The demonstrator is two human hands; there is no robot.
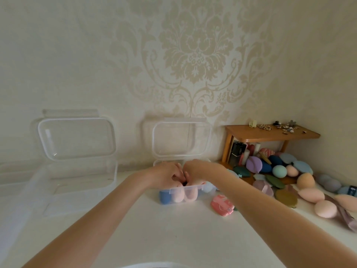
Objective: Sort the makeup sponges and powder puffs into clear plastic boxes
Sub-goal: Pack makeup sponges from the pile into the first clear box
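A small clear plastic box (pixel 200 188) stands open at the middle of the white table, its lid (pixel 181 139) leaning against the wall. Inside it sit a blue sponge (pixel 164 197) and pink sponges (pixel 190 195). My left hand (pixel 165 174) and my right hand (pixel 195 169) both reach into the box, fingers curled down among the sponges; what each grips is hidden. A larger clear box (pixel 81 182) stands open and empty at the left. A heap of sponges and puffs (pixel 280 171) lies at the right.
A small wooden shelf (pixel 270 133) with hair clips on top stands in the right corner, bottles beneath it. A pink patterned puff (pixel 222 206) lies just right of the small box. Peach sponges (pixel 325 208) trail along the right edge. The wallpapered wall is close behind.
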